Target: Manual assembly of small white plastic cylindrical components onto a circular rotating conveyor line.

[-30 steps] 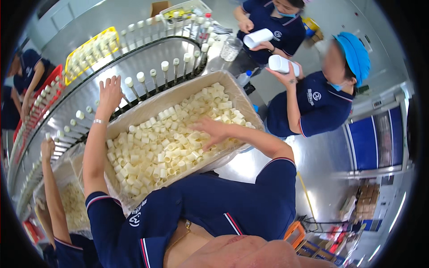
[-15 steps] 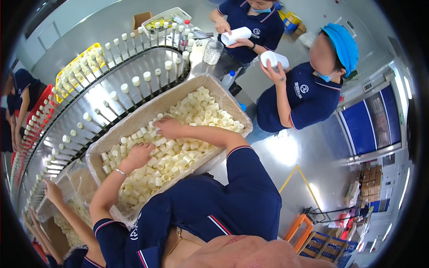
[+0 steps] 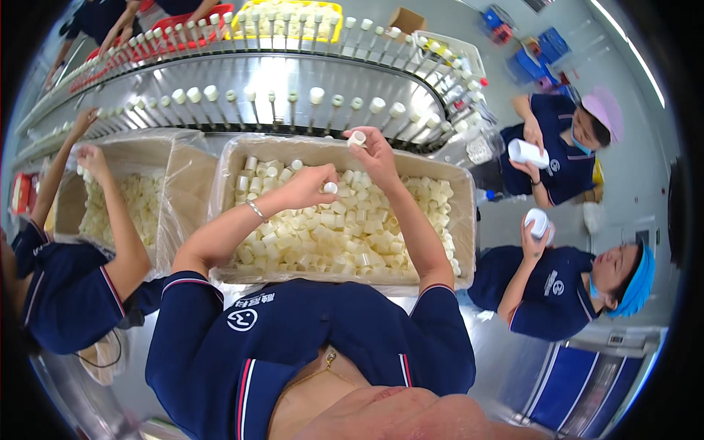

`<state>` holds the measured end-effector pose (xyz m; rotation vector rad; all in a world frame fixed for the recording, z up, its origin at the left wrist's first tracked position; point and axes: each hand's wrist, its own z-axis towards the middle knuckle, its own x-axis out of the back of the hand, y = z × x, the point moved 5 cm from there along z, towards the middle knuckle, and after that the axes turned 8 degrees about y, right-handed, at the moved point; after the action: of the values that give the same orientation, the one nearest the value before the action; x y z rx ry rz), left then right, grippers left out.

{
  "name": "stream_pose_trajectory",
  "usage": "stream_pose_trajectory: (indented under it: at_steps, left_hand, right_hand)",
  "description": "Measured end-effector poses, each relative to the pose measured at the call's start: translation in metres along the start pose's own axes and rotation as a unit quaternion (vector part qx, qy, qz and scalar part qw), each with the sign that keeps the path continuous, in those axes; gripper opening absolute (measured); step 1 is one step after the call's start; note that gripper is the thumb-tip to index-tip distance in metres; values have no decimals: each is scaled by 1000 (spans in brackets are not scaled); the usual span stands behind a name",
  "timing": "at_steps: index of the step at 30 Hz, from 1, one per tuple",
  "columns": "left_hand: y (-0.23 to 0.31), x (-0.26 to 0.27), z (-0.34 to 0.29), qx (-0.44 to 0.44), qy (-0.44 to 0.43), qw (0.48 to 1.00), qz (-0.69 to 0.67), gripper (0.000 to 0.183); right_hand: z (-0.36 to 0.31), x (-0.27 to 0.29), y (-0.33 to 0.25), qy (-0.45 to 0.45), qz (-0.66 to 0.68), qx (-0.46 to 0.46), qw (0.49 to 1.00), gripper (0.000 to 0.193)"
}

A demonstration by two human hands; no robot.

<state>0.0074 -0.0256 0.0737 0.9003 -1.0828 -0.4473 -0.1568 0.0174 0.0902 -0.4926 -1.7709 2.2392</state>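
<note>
In front of me is a cardboard box point(image 3: 462, 192) lined with clear plastic, full of loose cream-white cylindrical caps point(image 3: 352, 227). Over its far middle my left hand point(image 3: 308, 187) pinches a white cap point(image 3: 331, 188). Higher up, by the far rim, my right hand point(image 3: 378, 160) holds another cap point(image 3: 357, 138) between thumb and fingers, its hollow end showing. Just beyond the box stands a row of upright metal pins point(image 3: 313, 114) along a conveyor, many topped with similar caps. The right hand is the nearer of my two to these pins.
A second lined box point(image 3: 183, 169) of caps stands at left, with a co-worker's hand point(image 3: 92, 158) above it. Across the conveyor point(image 3: 279, 81) lie a yellow basket point(image 3: 339, 22) and red baskets. Two people at right hold white containers point(image 3: 528, 154).
My view has swung round to face the conveyor. Both hands have come up out of the loose caps, each now with a cap, the right one raised toward the pins.
</note>
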Motion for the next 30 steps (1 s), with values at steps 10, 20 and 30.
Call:
stream_pose_trajectory:
  at_steps: [10, 20, 30]
  left_hand:
    - [-12, 41, 10, 42, 152, 979, -128, 29]
    - [-23, 93, 20, 55, 285, 954, -80, 29]
    - [-50, 128, 108, 37, 243, 925, 288, 32]
  right_hand:
    - [92, 2, -43, 36, -666, 159, 728, 35]
    - [117, 69, -17, -60, -748, -76, 657, 40]
    - [25, 72, -40, 170, -641, 42, 747, 52]
